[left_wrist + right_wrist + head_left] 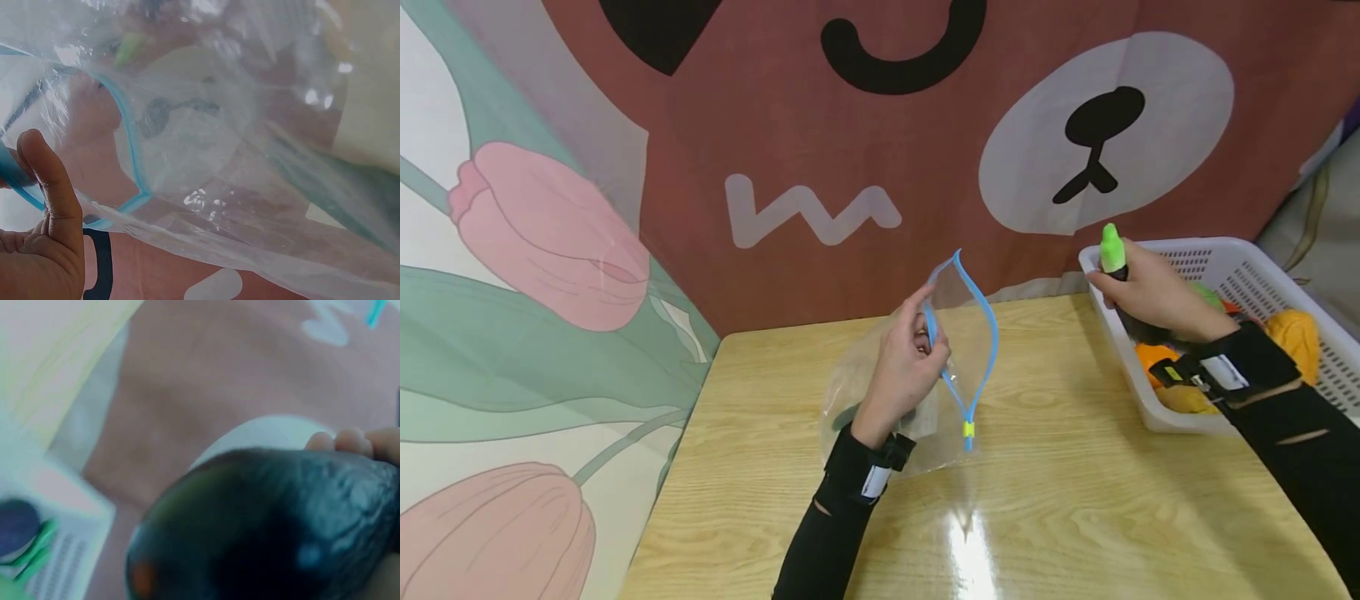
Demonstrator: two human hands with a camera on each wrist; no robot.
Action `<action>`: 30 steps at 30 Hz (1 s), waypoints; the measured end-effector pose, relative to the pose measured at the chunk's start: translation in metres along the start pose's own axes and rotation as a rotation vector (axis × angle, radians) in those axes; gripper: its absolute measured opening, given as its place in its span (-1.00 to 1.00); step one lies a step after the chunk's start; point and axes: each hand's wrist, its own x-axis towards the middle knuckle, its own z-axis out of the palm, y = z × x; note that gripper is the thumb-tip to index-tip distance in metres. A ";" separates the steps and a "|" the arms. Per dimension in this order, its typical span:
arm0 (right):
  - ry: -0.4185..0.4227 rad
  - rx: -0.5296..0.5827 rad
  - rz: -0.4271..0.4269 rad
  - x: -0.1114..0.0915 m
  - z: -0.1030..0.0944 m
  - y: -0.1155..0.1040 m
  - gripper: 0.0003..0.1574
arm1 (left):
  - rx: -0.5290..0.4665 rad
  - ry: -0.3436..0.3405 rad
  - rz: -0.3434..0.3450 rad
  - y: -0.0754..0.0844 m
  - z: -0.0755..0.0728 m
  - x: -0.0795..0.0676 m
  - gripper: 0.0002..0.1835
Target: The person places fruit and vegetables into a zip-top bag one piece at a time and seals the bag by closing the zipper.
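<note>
My left hand (898,371) pinches one side of the mouth of a clear zip bag (981,333) with a blue seal. The mouth gapes, and a yellow slider (968,430) sits at its near end. Inside the bag, partly behind the left wrist, lies a dark green thing (350,187), blurred by the plastic. My right hand (1157,292) grips a toy eggplant (250,519) near its bright green stem, which points up. The eggplant's glossy dark body hangs over the left rim of a white basket (1195,423), partly hidden by the hand.
Several toy fruits and vegetables lie in the basket, among them an orange one (1153,360) and a yellow one (1294,337). The wooden table (737,450) meets a printed cloth (790,283) at its back edge. Another cloth hangs along the left.
</note>
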 end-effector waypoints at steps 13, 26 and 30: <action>0.078 0.352 -0.268 -0.007 0.013 -0.089 -0.82 | 0.006 0.000 0.008 0.001 0.001 0.001 -0.35; 0.072 0.749 -0.443 0.007 0.053 -0.144 -0.90 | 0.014 0.007 0.020 -0.002 -0.002 0.000 -0.42; -0.060 0.953 -0.477 0.015 0.070 -0.150 -0.88 | 0.011 0.014 0.021 -0.001 -0.004 0.001 -0.43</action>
